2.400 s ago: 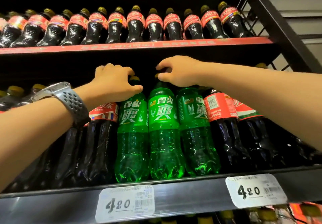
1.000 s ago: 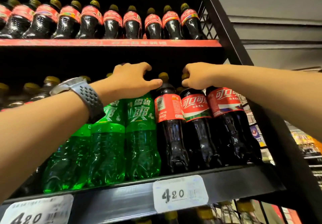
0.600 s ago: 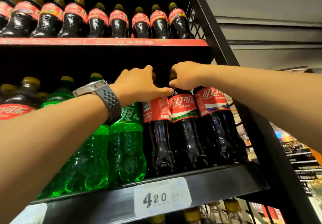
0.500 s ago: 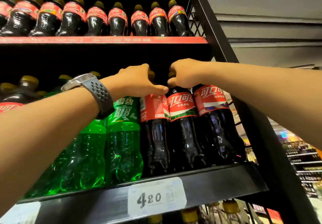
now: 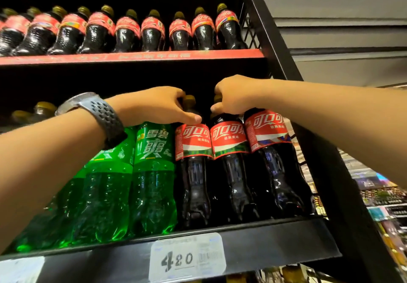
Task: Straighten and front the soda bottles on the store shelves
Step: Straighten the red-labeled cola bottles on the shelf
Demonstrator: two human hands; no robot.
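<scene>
Reading the labels: three dark cola bottles carry red labels with white "可口可" characters, and the green bottles (image 5: pixel 152 172) beside them read "雪碧". The left hand (image 5: pixel 158 104) curls round the neck of the left cola bottle (image 5: pixel 192 172), thumb lying just above the label; the cap shows past the fingers. The right hand (image 5: pixel 233 97) closes round the neck of the middle cola bottle (image 5: pixel 231 172), hiding most of its cap. The right cola bottle (image 5: pixel 275 161) stands under the right wrist, untouched. The green bottles stand under the left wrist, which wears a watch (image 5: pixel 97 111). Below both hands, the shelf edge (image 5: pixel 275 245) bears a price tag (image 5: pixel 187 258) marked "4 20". Above the hands, a red-edged shelf (image 5: pixel 132 56) holds a row of smaller cola bottles (image 5: pixel 152 34).
</scene>
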